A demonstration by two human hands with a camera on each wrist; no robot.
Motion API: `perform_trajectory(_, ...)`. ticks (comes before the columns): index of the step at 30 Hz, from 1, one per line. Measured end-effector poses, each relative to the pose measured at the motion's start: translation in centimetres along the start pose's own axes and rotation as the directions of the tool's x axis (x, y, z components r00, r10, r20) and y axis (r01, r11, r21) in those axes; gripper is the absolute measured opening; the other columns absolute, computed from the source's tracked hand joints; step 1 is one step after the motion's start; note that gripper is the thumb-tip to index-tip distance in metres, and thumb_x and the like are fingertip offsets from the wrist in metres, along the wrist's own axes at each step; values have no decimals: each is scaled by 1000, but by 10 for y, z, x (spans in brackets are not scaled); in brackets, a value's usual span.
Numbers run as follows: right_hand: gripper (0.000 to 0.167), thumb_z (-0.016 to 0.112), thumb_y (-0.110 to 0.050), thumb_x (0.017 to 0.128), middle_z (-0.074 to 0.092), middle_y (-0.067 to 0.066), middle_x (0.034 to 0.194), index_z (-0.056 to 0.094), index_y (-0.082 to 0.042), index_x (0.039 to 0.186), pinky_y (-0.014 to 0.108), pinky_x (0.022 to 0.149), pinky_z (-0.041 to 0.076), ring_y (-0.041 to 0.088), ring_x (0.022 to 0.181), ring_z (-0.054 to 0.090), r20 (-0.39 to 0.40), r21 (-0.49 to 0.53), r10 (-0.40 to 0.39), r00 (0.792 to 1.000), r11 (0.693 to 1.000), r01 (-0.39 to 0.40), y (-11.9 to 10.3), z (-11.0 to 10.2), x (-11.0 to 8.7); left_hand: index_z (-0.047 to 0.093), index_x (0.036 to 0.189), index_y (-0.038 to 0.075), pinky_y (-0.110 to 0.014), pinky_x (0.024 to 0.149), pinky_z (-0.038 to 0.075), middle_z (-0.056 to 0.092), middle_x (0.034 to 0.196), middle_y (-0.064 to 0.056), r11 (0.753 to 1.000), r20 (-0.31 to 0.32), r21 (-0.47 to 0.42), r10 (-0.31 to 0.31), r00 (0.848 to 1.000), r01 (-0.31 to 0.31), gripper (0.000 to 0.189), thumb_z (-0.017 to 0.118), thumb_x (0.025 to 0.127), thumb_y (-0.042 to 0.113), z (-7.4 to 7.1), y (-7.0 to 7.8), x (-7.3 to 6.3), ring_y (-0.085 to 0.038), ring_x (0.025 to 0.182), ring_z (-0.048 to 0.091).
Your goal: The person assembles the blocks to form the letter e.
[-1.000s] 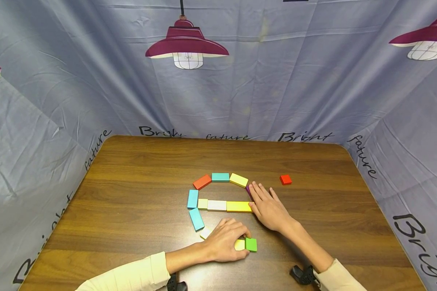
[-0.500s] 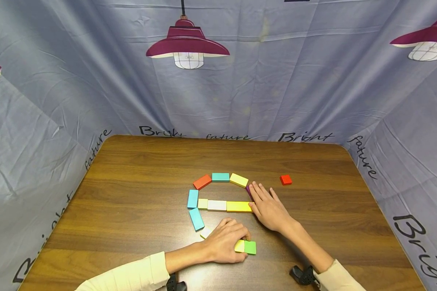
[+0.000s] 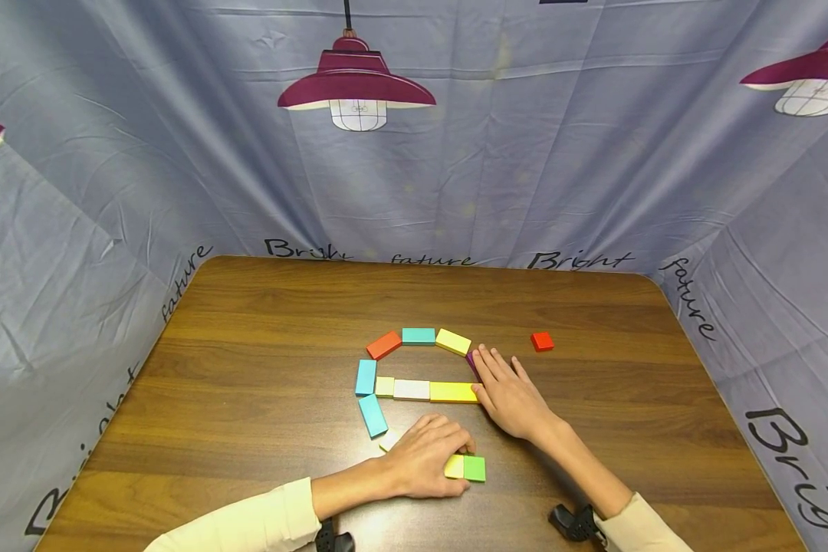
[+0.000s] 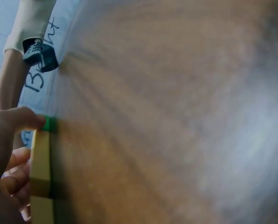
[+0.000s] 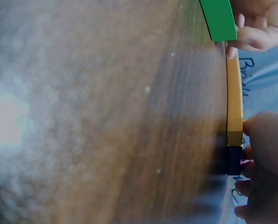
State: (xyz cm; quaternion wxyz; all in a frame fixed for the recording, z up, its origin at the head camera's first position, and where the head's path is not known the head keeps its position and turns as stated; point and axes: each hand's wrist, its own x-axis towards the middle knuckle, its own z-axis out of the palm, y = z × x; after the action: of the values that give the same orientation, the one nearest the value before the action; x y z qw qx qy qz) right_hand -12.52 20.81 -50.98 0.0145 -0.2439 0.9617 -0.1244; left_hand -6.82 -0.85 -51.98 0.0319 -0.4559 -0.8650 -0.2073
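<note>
In the head view, several coloured blocks lie in a curved row with a straight row across its middle. My left hand (image 3: pixel 428 458) is over the lower row, thumb and index finger at opposite sides of the green block (image 3: pixel 474 469). That block touches a pale yellow block (image 3: pixel 455 466), partly under my hand. In the left wrist view the thumb touches the green block (image 4: pixel 50 124). My right hand (image 3: pixel 512 395) lies with straight fingers over a purple block (image 3: pixel 471 360), mostly hidden. Its thumb touches the end of the long yellow block (image 3: pixel 453 392).
A red block (image 3: pixel 541 342) lies apart at the right. Blue blocks (image 3: pixel 372 416), a red-orange block (image 3: pixel 384 345), a teal block (image 3: pixel 418 336) and a yellow block (image 3: pixel 453 342) form the curve. Behind the wooden table (image 3: pixel 269 322) hangs a printed curtain (image 3: pixel 455 192).
The green block has shifted slightly toward me and now lines up against the pale yellow block. My left thumb has drawn back a little. The right hand stays in place.
</note>
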Motion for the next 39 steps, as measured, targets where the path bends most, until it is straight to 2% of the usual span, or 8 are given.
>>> perform_trajectory(3,60,47,-29,106,30,22,158,32,5,153,62,114,18,38,144,29,1,3,0,1000,1000,0,0,0,0,64,109,20,-28,97,43,60,100,10,1000,-24,-7,-3,1000,3,40,78,79,43,-11,-4,0,-9,98,54)
perform_trajectory(6,60,47,-30,107,29,21,158,32,5,153,62,114,18,38,144,28,3,2,0,1000,1000,0,0,0,0,64,118,16,-30,97,45,63,108,6,999,-48,-40,-33,998,31,39,75,86,36,-27,-14,-2,-11,104,56)
perform_trajectory(13,60,46,-30,107,29,21,158,32,5,153,62,114,18,38,144,29,6,-2,-8,1000,1000,8,2,0,-1,62,133,11,-39,104,43,62,131,-2,989,-66,-74,-131,989,127,41,68,94,20,-60,-54,-17,-19,122,56)
perform_trajectory(18,60,47,-31,106,29,21,158,32,5,153,62,114,19,38,144,29,3,0,-14,1000,1000,14,2,1,0,58,139,6,-50,107,40,54,144,-10,991,-51,-47,-128,990,126,45,65,98,22,-74,-77,-33,-27,133,48)
perform_trajectory(24,60,47,-30,106,29,21,158,32,5,153,62,114,19,38,144,29,-2,-2,-19,1000,1000,19,2,1,-1,53,145,9,-55,110,34,44,152,-11,994,-21,49,-93,995,94,49,62,100,26,-80,-92,-50,-32,139,40)
perform_trajectory(29,61,48,-30,106,29,21,158,31,5,153,62,114,19,38,144,29,0,0,-19,1000,1000,19,2,1,0,48,150,15,-58,111,31,38,156,-10,985,55,152,-92,994,82,51,56,103,31,-80,-98,-58,-31,143,34)
perform_trajectory(35,60,47,-30,106,29,22,158,31,5,153,62,114,18,38,144,29,3,8,-13,1000,1000,13,1,0,-1,40,155,18,-55,115,23,30,161,-9,970,174,224,-134,976,93,51,46,106,35,-78,-99,-64,-30,146,27)
perform_trajectory(39,60,47,-30,106,29,22,158,31,5,153,62,114,18,39,144,29,3,11,-12,1000,1000,11,1,0,-1,37,156,18,-52,117,22,29,161,-7,965,222,243,-153,963,97,51,40,108,35,-77,-99,-66,-28,147,27)
